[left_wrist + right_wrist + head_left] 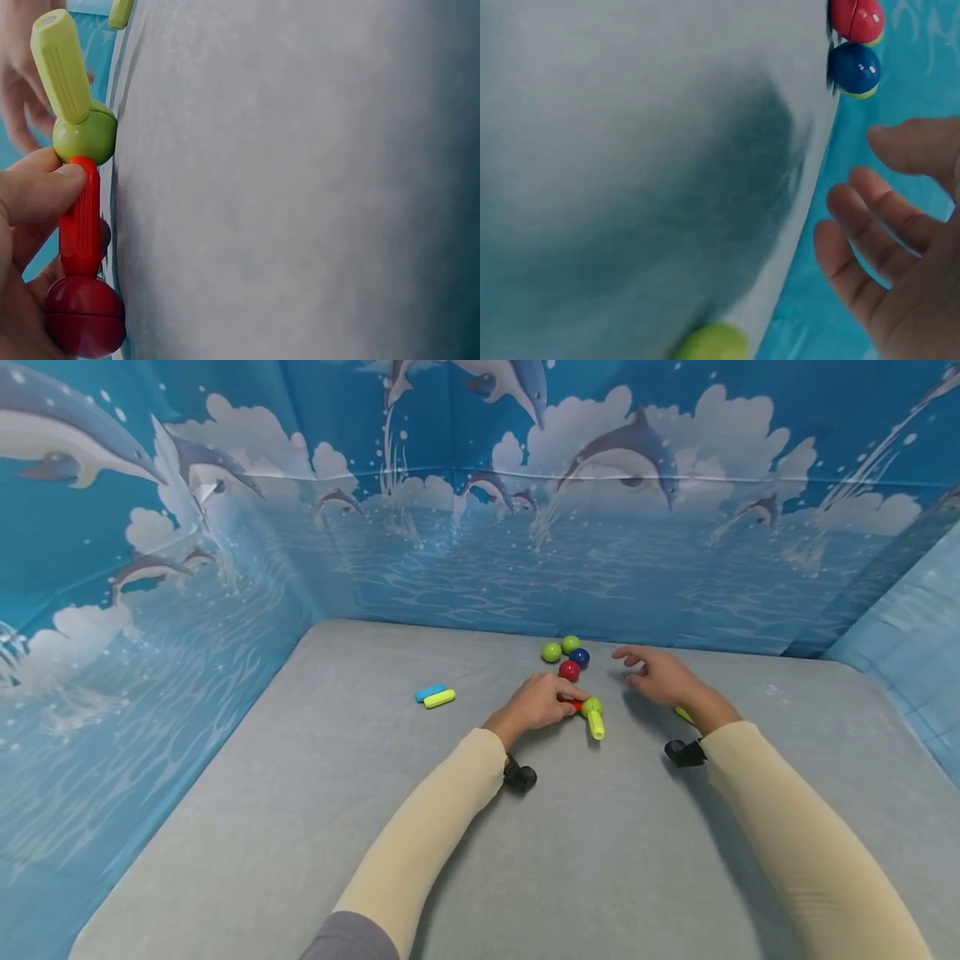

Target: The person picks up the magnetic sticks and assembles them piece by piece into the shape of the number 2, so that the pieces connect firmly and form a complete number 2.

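Pale sleeves [423, 827] are seen closest, both cut off by the bottom edge. By the left hand [536, 702], the red stick [80, 225] is pinched between thumb and fingers; in the head view most of it is covered by that hand, and whether it is lifted off the grey table [262, 827] cannot be told. To its ends a dark red ball [84, 315] and a green ball [86, 139] are joined, and a yellow stick [596, 726] is stuck in the green ball. The right hand [662, 677] is held above the table, empty, with fingers loosely bent and apart. By its wrist a yellow piece [684, 715] is half hidden. In the right wrist view, a blurry green thing [712, 345] is cut off at the bottom. Farther back, a red ball [569, 671], a blue ball [580, 657] and two green balls [551, 652] are bunched. Off to the left, a blue stick [430, 693] and a lime stick [439, 699] are laid side by side
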Motion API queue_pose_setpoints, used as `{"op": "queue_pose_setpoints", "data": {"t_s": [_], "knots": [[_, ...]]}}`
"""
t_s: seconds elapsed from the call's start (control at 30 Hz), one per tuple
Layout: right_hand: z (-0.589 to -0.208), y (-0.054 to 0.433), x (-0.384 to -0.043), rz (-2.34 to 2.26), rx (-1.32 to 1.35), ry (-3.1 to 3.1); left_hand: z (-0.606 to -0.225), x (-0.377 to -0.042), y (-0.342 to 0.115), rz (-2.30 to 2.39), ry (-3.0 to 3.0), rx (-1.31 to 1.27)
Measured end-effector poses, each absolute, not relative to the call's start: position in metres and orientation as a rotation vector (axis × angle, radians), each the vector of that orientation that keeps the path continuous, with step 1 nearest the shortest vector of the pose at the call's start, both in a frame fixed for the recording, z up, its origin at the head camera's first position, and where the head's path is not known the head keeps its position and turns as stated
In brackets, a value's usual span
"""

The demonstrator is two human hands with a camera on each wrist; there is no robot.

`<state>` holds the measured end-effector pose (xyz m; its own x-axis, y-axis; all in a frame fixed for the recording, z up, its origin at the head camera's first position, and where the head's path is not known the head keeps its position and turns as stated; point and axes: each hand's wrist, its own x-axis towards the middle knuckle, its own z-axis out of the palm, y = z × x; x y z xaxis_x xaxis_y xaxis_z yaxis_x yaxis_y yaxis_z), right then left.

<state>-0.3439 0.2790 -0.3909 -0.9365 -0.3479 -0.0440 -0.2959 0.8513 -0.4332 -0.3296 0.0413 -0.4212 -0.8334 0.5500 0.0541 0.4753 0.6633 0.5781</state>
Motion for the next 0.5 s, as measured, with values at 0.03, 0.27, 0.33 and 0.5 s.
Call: {"op": "queue_pose_setpoints", "data": {"t_s": [0.03, 0.27, 0.33, 0.5], "knots": [[-0.390, 0.276, -0.349, -0.607, -0.538, 2.920, -0.421, -0.330, 0.041, 0.901, 2.747, 0.853], [-0.395, 0.257, -0.369, -0.408, -0.680, 2.918, -0.419, -0.331, 0.041, 0.881, 2.733, 0.838], [-0.397, 0.255, -0.371, -0.399, -0.648, 2.940, -0.419, -0.331, 0.041, 0.881, 2.726, 0.845], [-0.401, 0.253, -0.373, -0.496, -0.577, 3.026, -0.418, -0.331, 0.040, 0.876, 2.732, 0.850]]}}
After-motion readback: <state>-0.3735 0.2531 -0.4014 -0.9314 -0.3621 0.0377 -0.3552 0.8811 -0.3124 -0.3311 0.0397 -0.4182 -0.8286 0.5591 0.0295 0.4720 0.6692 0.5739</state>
